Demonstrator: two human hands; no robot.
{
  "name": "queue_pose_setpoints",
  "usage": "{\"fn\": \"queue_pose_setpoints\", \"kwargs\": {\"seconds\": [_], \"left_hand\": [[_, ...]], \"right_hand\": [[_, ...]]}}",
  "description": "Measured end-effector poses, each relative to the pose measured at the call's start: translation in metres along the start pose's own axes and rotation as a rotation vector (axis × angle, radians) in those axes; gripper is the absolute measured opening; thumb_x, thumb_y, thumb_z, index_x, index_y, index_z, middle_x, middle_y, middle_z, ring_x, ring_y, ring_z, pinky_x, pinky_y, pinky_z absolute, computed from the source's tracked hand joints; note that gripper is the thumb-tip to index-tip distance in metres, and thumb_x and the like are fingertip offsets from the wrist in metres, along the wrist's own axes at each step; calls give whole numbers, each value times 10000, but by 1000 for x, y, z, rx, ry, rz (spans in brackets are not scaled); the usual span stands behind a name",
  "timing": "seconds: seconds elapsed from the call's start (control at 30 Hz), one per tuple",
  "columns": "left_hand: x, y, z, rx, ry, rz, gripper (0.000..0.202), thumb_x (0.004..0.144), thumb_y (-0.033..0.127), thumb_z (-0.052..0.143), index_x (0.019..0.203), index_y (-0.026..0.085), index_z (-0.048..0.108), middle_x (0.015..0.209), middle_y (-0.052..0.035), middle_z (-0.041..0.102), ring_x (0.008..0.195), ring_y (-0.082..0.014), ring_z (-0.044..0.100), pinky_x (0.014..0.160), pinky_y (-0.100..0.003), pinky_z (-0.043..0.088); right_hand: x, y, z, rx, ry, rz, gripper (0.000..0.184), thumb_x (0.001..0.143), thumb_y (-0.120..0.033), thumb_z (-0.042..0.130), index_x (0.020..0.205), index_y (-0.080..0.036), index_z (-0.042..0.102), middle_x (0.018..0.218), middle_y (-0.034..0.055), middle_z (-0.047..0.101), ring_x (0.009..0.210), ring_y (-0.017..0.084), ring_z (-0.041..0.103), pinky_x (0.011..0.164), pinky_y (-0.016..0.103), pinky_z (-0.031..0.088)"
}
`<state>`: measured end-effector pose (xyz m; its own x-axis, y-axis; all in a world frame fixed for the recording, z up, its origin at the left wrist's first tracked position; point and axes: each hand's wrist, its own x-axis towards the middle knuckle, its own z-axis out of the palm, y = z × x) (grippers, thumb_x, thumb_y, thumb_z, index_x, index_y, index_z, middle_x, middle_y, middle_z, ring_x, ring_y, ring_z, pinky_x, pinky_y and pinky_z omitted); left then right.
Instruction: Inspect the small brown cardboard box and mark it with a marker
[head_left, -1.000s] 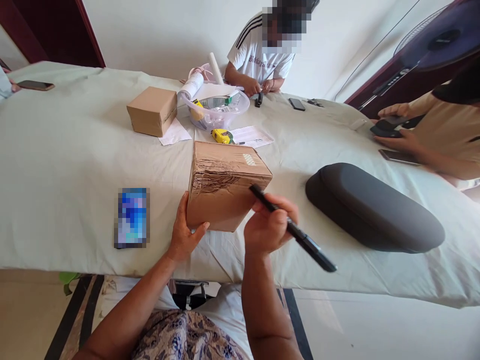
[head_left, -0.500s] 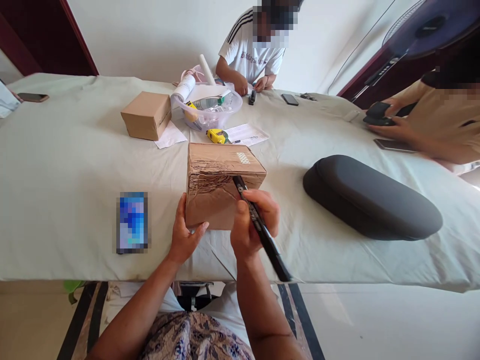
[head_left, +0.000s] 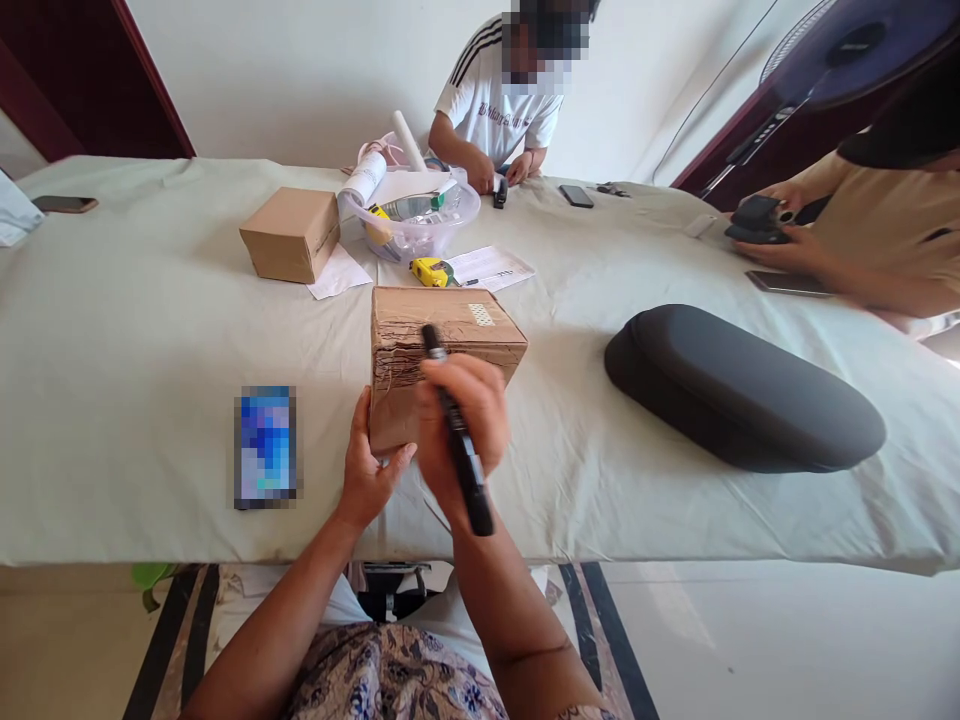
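A taped brown cardboard box (head_left: 465, 322) stands on the cloth-covered table (head_left: 150, 330) right in front of me. My left hand (head_left: 369, 466) grips its near left corner, thumb on the front face. My right hand (head_left: 463, 428) is closed round a long black tool (head_left: 456, 440), like a utility knife. The tool's tip rests at the box's top front edge, over the crinkled tape. My right hand covers most of the box's front face.
A phone (head_left: 265, 446) lies left of the box and a long dark case (head_left: 739, 390) to its right. Farther back are a smaller cardboard box (head_left: 291, 233), a clear bowl (head_left: 427, 217), a yellow tape measure (head_left: 430, 271) and papers. Two other people sit at the table's far side and right side.
My right hand has swung the black tool leftward, from the box's right front corner to the middle of its top front edge. My left hand has stayed on the corner.
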<state>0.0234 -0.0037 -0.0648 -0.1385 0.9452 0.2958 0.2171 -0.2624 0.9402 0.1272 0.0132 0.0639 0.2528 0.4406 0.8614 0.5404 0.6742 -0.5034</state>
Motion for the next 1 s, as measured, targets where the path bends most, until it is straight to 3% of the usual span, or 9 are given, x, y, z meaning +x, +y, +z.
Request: {"fn": "queue_pose_setpoints", "kwargs": {"seconds": [0.1,0.2,0.27,0.43,0.5,0.6,0.77,0.87,1.0], "left_hand": [[-1,2,0,-45,-3,-77,925,842,419,757,1610,297,254,1638,-125,407,1508,-316,428,1238,-493,385],[-1,3,0,-78,-11,-104,935,836,431,760,1609,291,253,1640,-129,400,1515,-307,417,1240,-481,378],[0,4,-1,-72,-5,-84,938,826,438,766,1603,274,266,1641,-137,396,1525,-309,400,1253,-477,356],[2,4,-2,-23,-3,-56,926,833,427,760,1596,244,268,1629,-154,410,1525,-305,395,1260,-471,337],[3,4,-2,-4,-1,-51,922,832,419,759,1594,243,271,1620,-152,421,1517,-298,408,1258,-462,341],[4,5,-2,28,12,-31,909,831,401,755,1587,240,276,1613,-152,428,1507,-289,422,1256,-454,343],[5,3,-1,123,46,33,885,828,371,752,1575,224,302,1599,-164,446,1493,-292,439,1250,-458,349],[4,-1,-1,186,107,15,857,814,340,754,1559,226,345,1586,-163,467,1483,-305,449,1246,-476,346],[4,-1,-2,164,136,-39,828,837,314,721,1564,221,334,1584,-158,473,1480,-293,453,1250,-471,338]], "right_hand": [[6,22,-17,-52,231,98,120,967,-277,599,1075,-291,652,961,18,655,868,186,681,834,386,575],[7,62,-37,-168,281,223,134,981,-322,560,1076,-285,648,977,30,639,883,203,652,862,413,547],[5,96,-48,-259,92,241,155,964,-304,553,1052,-254,670,992,51,655,932,216,631,858,395,528],[-14,161,-62,-523,-627,381,359,845,-158,528,1159,-198,698,1059,108,682,984,258,595,845,388,489],[-22,169,-62,-643,-793,446,414,856,-125,506,1209,-217,701,1140,128,687,1031,277,584,885,411,466],[-30,168,-60,-718,-875,470,429,916,-130,459,1234,-260,716,1236,148,667,1104,303,564,928,446,431],[-34,167,-59,-695,-823,484,417,959,-176,445,1260,-268,718,1267,165,656,1142,318,566,955,471,421],[-34,170,-55,-530,-594,543,369,971,-264,460,1230,-224,720,1219,159,691,1102,298,610,966,467,458],[-35,160,-48,-81,-308,511,451,1002,-520,410,1163,-227,713,1095,93,748,1033,240,675,960,413,524]]}}
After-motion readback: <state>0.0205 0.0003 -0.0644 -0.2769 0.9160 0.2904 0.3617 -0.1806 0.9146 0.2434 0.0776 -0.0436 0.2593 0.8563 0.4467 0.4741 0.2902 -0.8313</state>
